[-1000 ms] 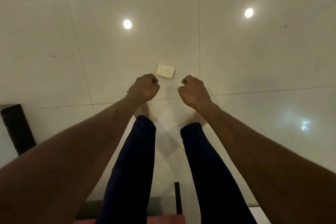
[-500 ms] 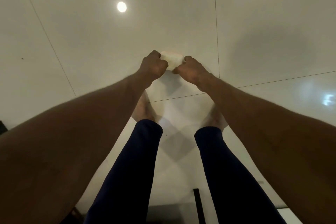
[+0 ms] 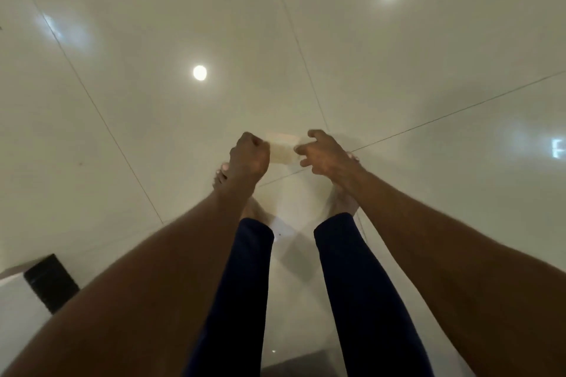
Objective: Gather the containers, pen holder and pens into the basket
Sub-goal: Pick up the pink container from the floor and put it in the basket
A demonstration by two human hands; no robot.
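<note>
1. Head view, looking straight down over both outstretched forearms to a glossy pale tiled floor [image 3: 122, 40].
2. Left hand [image 3: 249, 159]: curled into a fist, knuckles against the left end of a small pale rectangular container [image 3: 283, 154]; whether clamped on it or merely touching, cannot tell.
3. Right hand [image 3: 324, 156]: fingers [image 3: 301, 148] spread and bent like a claw, tips at the right end of the container, thumb raised above; not closed around it.
4. Container: blurred, low over or on the floor between the two hands, just ahead of the bare feet [image 3: 222, 176]; actual contact with the floor not discernible.
5. Legs [image 3: 242, 300]: clad in dark blue trousers, reaching down from the lower edge of the frame to the feet, partly hidden behind the wrists.
6. Floor: thin grout lines crossing near the hands; two round light reflections [image 3: 199, 73] well beyond the hands.
7. Lower left: a dark block [image 3: 50, 281] beside a white surface, well apart from the hands.
</note>
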